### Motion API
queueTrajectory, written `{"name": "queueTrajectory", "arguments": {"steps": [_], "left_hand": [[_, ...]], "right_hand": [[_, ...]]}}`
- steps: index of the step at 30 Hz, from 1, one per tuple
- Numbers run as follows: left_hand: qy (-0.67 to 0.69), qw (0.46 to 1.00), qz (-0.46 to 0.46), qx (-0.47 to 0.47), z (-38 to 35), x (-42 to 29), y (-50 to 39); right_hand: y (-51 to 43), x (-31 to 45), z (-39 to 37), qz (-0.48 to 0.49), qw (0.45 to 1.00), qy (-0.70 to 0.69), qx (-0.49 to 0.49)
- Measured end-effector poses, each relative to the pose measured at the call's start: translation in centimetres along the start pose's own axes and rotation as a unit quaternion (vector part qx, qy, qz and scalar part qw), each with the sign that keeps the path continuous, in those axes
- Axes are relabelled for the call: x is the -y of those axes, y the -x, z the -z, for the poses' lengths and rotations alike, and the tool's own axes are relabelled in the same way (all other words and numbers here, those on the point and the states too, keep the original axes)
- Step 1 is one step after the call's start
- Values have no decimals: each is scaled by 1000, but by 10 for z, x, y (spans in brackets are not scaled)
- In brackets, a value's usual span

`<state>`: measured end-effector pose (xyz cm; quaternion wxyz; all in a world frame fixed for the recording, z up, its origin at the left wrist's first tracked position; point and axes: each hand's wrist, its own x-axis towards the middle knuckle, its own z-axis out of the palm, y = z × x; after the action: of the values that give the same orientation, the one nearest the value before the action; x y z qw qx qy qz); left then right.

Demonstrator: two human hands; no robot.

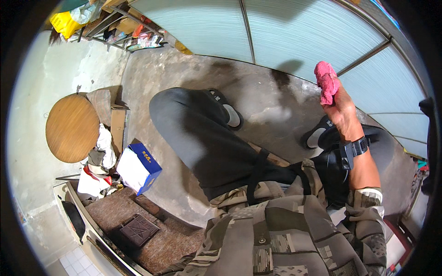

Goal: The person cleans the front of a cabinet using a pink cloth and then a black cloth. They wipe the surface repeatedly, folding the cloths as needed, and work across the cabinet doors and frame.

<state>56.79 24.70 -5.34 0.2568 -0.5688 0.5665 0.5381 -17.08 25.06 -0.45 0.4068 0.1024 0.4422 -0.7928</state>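
My right hand (342,102) is closed around a bunched pink cloth (326,81), which sticks out past the fingers. A black watch-like band (355,151) circles that wrist. Just beyond the cloth stand large pale blue, finely streaked panels (300,38) with dark metal framing. From this angle I cannot tell whether the cloth touches them. My left hand is out of view. Below me are my bent legs in dark trousers (193,127) and dark slippers (234,117) on a stained concrete floor (266,100).
To the left are a round wooden board (72,128), a blue-and-white box (138,169) and piled cloths (105,145). A brown surface (172,238) carries a dark square block (140,229). A metal rack (121,27) with bags and boxes stands at upper left.
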Motion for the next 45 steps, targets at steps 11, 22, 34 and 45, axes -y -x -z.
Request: {"name": "queueTrajectory", "arguments": {"steps": [11, 22, 34, 45], "left_hand": [[50, 998, 39, 8, -19, 12, 29], [121, 981, 112, 106, -44, 36, 62], [240, 898, -97, 356, 135, -209, 109], [-4, 746, -646, 162, 140, -511, 115]], "right_hand": [[4, -1, -2, 10, 999, 31, -16], [-9, -7, 14, -35, 995, 90, -26], [-19, -16, 27, -57, 995, 55, 54], [2, 1, -16, -37, 995, 30, 84]]}}
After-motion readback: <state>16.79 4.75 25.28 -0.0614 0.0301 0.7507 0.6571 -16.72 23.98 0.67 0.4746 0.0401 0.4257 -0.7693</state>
